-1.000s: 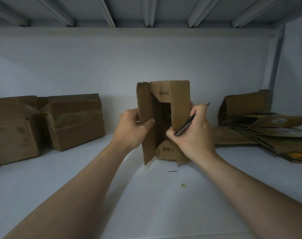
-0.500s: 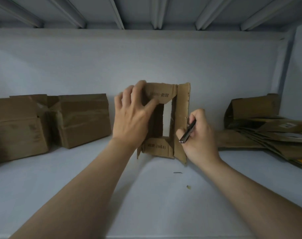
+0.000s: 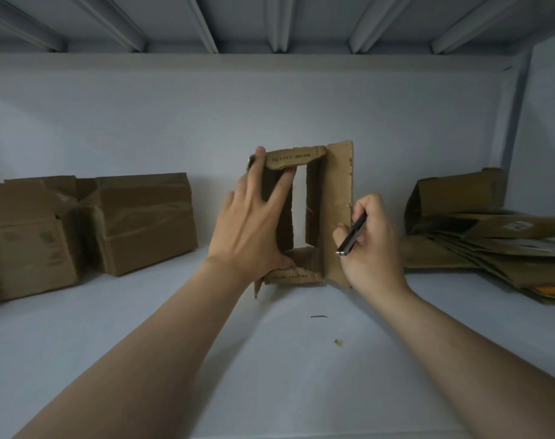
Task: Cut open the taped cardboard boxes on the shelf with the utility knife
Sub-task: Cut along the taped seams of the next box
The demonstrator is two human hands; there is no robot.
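Note:
A small cardboard box (image 3: 338,198) stands upright on the white shelf (image 3: 270,359), open at both ends so the back wall shows through it. Its flaps are folded outward. My left hand (image 3: 254,223) lies flat against its left flap with straight spread fingers, the fingertips at the top edge. My right hand (image 3: 369,242) grips a slim dark utility knife (image 3: 352,236) beside the box's right flap; I cannot make out the blade. Two taped cardboard boxes (image 3: 143,220) sit side by side at the far left of the shelf.
A pile of flattened, opened cardboard boxes (image 3: 491,236) lies at the right against the shelf's side wall. Small scraps (image 3: 319,316) lie on the shelf in front of the open box. The shelf above has ribbed beams overhead.
The box was turned so that I see through it. My left hand shifted from holding the left edge to lying flat on the left flap. My right hand with the knife dropped beside the right flap.

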